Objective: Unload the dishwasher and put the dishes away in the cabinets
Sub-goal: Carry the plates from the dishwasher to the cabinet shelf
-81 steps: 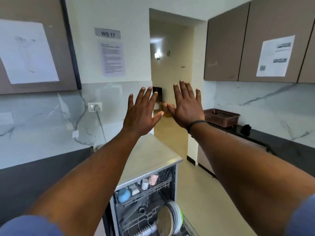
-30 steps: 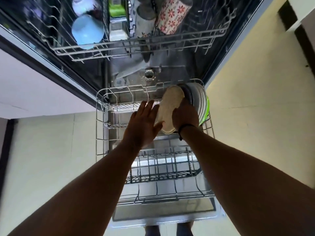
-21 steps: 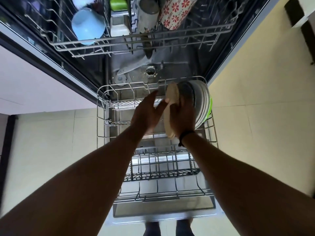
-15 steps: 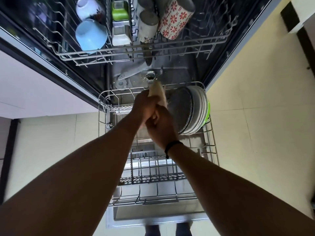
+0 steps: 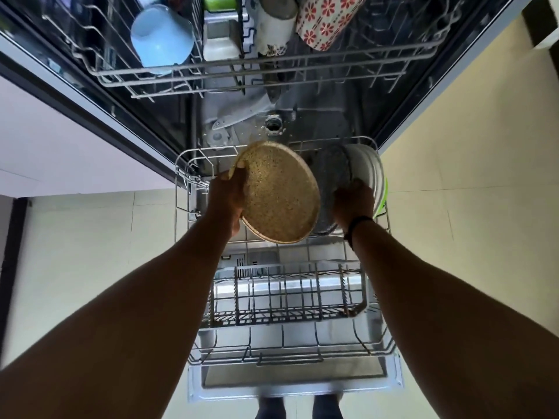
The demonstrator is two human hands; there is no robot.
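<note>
Home kitchen: open dishwasher [image 5: 453,86], mugs [image 5: 161,42] in upper rack [image 5: 242,71], tiled floor [image 5: 469,207].

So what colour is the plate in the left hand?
Speckled golden tan plate, gripped by the left hand; head view.

two hands [image 5: 230,201] [image 5: 354,204], one speckled tan plate [image 5: 279,192], one blue cup [image 5: 161,43], one floral mug [image 5: 326,19], two wire racks [image 5: 181,189] [image 5: 302,68].

Speckled tan plate [image 5: 279,195], grey and white plates [image 5: 357,167], pale-blue cup [image 5: 161,45], red-flowered mug [image 5: 326,19].
</note>
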